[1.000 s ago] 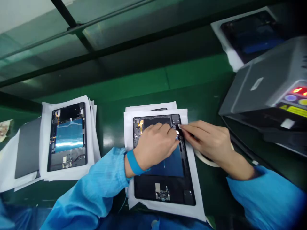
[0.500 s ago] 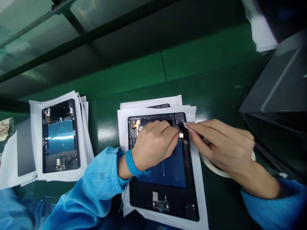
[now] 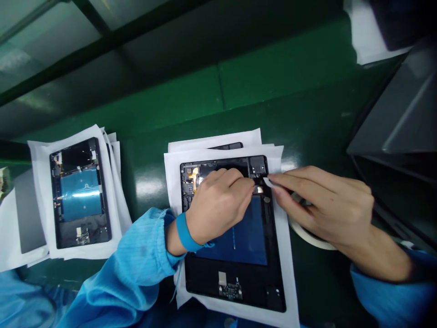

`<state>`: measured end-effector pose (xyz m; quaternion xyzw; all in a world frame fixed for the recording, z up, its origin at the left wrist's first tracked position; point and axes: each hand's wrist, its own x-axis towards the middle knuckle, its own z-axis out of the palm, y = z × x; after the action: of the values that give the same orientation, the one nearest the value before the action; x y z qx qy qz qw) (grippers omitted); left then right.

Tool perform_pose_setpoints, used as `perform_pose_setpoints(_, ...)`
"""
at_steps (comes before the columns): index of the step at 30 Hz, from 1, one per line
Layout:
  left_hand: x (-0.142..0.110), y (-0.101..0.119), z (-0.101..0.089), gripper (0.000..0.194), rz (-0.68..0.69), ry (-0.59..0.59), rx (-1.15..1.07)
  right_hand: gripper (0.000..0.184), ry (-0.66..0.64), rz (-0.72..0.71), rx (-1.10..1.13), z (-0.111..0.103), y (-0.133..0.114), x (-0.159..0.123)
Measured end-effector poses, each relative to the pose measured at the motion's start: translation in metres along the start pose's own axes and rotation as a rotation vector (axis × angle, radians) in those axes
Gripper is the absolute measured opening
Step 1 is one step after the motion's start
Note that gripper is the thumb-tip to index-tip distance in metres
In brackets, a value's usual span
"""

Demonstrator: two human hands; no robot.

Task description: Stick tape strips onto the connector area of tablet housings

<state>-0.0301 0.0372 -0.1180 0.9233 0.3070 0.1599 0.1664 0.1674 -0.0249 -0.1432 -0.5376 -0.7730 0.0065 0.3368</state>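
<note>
An opened tablet (image 3: 239, 273), black with a large blue battery (image 3: 249, 232) and a small circuit board near its lower edge, lies on white sheets (image 3: 290, 291). My left hand (image 3: 223, 202), with a blue wrist strap (image 3: 187, 233), reaches over the tablet's upper part. Its fingers are pinched near the upper right corner, and what they hold is hidden. Just beyond that corner, my right hand (image 3: 327, 205) pinches a small white strip (image 3: 268, 182) between thumb and forefinger. Partly behind the right hand lies a roll of pale tape (image 3: 310, 237).
Another opened tablet (image 3: 80, 196) rests on a stack of white sheets to the left, beside a grey panel (image 3: 30, 214). A large grey box-like object (image 3: 392, 109) stands at the right. The tabletop (image 3: 143, 146) is green, with a glass-like panel along the back left.
My right hand has shifted slightly right, away from the left hand, with the white strip still pinched. The left hand stays over the tablet. The whole view has moved a little.
</note>
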Motion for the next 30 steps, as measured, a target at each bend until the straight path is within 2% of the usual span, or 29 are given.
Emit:
perform_pose_setpoints(5, 0.0009, -0.0018, 0.0005, 0.024, 0.016, 0.010, -0.006, 0.023, -0.114, -0.099, -0.041, -0.0016, 0.0019, -0.0037)
perform_pose_setpoints(17, 0.0022, -0.0040, 0.0014, 0.029, 0.035, -0.020, 0.006, 0.028, -0.203, -0.124, -0.125, -0.0050, -0.0011, -0.0008)
perform_pose_setpoints(23, 0.0025, -0.0052, 0.0020, 0.022, 0.042, 0.011, -0.004, 0.030, -0.224, -0.140, -0.173, -0.0060, -0.0032, 0.0010)
perform_pose_setpoints(30, 0.0024, -0.0051, 0.0006, 0.017, 0.011, 0.019, -0.036, 0.028, -0.169, -0.181, -0.164, -0.0027, -0.0011, 0.0013)
